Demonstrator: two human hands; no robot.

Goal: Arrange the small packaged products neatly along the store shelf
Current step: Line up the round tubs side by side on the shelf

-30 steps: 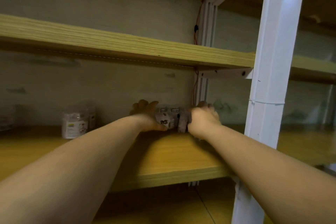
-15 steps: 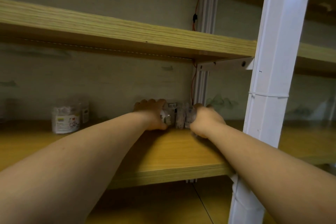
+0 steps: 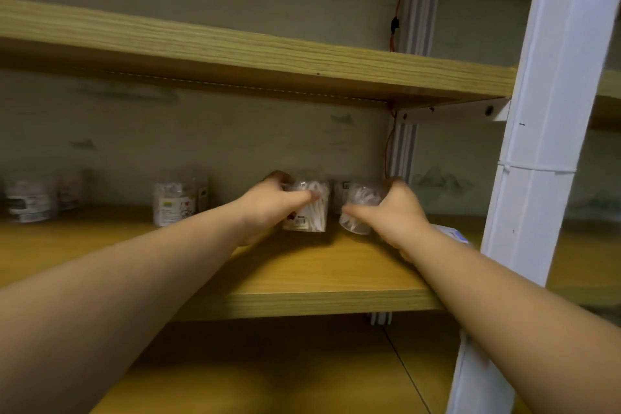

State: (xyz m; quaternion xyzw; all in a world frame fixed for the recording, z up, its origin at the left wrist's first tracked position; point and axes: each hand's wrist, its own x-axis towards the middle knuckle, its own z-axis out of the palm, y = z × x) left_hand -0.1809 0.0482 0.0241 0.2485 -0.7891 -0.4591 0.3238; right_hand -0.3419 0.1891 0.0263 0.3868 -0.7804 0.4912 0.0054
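Presently, both hands are closed around small clear plastic tubs near the back of the wooden shelf point(image 3: 302, 276). The left hand point(image 3: 268, 208) wraps one upright tub point(image 3: 311, 212), thumb across its front; white stick-like contents and a label near its base are visible. The right hand point(image 3: 396, 212) grips a second tub point(image 3: 359, 208), tilted, with pale contents; detail is blurred. The two tubs sit just beside each other, with another dim pack between them at the rear. A further labelled tub point(image 3: 174, 203) stands apart to the left, and more packs point(image 3: 30, 200) near the far left edge. Bare board lies between these groups and along the front edge. A white upright post point(image 3: 537, 144) bounds the right side, close to the right forearm.
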